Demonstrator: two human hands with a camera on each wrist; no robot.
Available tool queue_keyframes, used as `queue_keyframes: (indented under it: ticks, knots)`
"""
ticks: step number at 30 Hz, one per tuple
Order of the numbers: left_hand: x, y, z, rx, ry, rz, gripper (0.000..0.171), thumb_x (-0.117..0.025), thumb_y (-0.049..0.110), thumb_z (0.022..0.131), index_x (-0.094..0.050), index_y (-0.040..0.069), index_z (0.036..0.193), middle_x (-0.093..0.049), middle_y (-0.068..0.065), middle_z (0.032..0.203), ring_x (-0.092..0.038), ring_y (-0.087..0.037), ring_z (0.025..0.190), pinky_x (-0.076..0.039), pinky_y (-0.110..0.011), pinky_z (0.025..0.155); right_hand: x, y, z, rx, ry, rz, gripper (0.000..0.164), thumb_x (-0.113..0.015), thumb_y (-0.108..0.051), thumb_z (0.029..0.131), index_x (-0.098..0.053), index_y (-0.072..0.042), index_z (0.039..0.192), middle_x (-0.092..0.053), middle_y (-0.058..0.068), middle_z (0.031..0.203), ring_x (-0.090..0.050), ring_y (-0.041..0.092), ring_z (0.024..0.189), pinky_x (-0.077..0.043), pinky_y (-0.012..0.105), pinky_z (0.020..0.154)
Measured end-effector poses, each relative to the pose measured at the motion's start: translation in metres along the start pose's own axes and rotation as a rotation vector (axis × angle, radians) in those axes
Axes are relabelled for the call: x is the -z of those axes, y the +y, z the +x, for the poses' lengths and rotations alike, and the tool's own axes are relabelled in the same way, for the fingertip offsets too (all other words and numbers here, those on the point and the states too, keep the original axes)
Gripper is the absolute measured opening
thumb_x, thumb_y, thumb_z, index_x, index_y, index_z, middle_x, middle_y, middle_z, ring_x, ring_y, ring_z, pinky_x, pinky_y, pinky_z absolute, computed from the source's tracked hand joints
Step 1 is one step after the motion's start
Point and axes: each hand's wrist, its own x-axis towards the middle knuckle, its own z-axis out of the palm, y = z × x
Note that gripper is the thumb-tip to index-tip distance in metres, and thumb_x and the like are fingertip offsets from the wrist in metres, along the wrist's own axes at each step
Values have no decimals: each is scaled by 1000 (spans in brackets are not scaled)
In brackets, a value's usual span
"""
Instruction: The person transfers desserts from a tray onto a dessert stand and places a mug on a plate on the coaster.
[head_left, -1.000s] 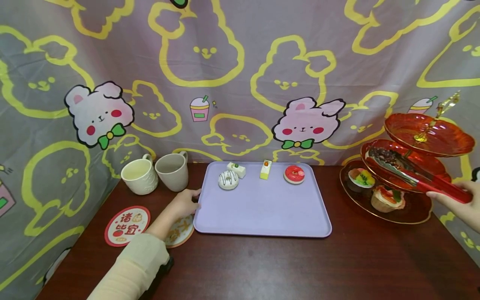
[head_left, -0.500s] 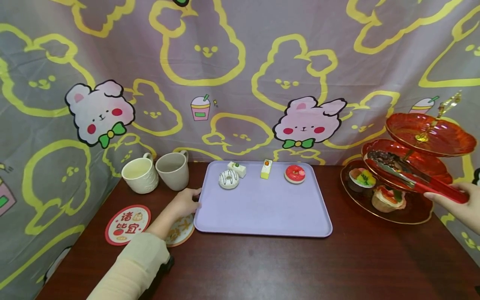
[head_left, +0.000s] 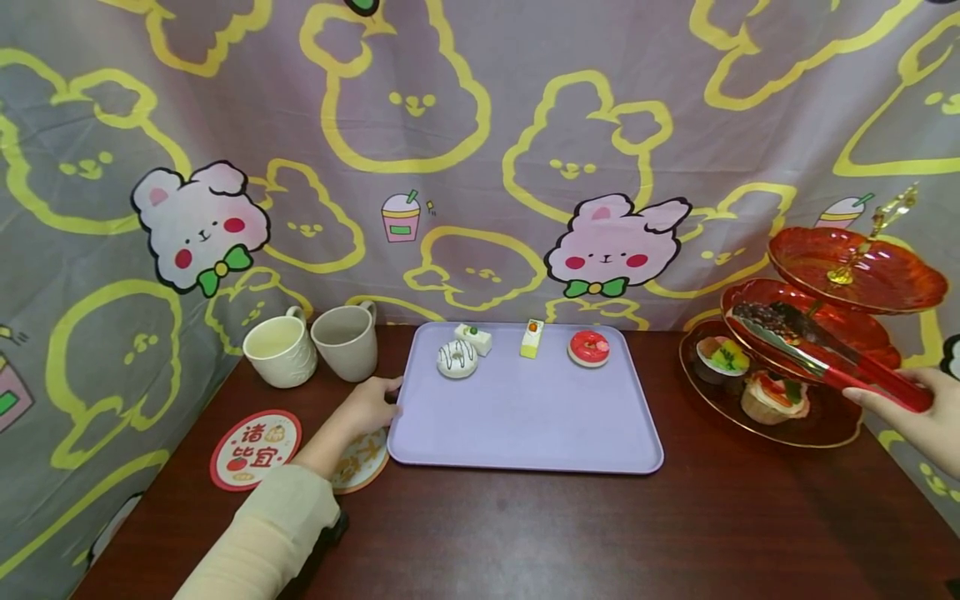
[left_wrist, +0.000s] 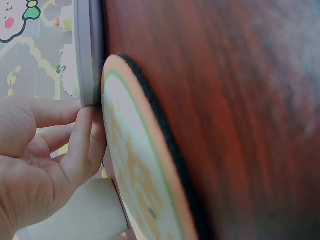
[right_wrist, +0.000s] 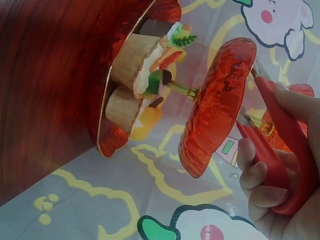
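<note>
My left hand (head_left: 369, 407) pinches the left edge of a lilac tray (head_left: 525, 425), thumb and fingertips at its rim (left_wrist: 90, 60). On the tray lie a white drizzled donut (head_left: 457, 359), two small cake slices, one white (head_left: 474, 339) and one yellow-sided (head_left: 532, 339), and a red-iced donut (head_left: 588, 348). My right hand (head_left: 918, 417) grips red-handled tongs (head_left: 873, 377), fingers curled round the handles (right_wrist: 280, 165). Their metal ends reach over the middle tier of a red tiered stand (head_left: 862, 333), by a dark speckled pastry (head_left: 765, 315) partly hidden behind them.
The stand's bottom tier (head_left: 750, 425) carries a fruit-topped cup cake (head_left: 722, 358) and fruit tarts (head_left: 775, 398). At left are a cream mug (head_left: 279, 354), a grey mug (head_left: 345, 343) and two round coasters (head_left: 255, 450), (left_wrist: 140, 165) near my left arm. A patterned cloth (head_left: 465, 125) hangs behind.
My right hand and the tong handles have shifted slightly left and down, with the tong ends staying over the middle tier. My left hand and the tray hold their place.
</note>
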Motion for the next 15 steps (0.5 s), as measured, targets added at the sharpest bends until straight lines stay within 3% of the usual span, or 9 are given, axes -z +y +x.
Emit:
queue_keyframes:
  ticks: [9,15]
  knots:
    - [0,-1,2,25,-14,-4,59,-63,-4,88,-48,-12,145,-66,-29,120,-68,-20,73,-55,-31,68,-3,-2,-3,6,30,28,77,-65,-48,97,-48,26,109,-51,35,81,-39,13,52,-31,26,42]
    - [0,0,1,19,-10,-6,59,-63,-4,88,-48,-14,144,-68,-27,117,-67,-21,72,-55,-31,68,-2,-10,-6,18,43,67,66,-65,-38,99,-49,25,111,-51,33,81,-36,6,50,-30,24,42]
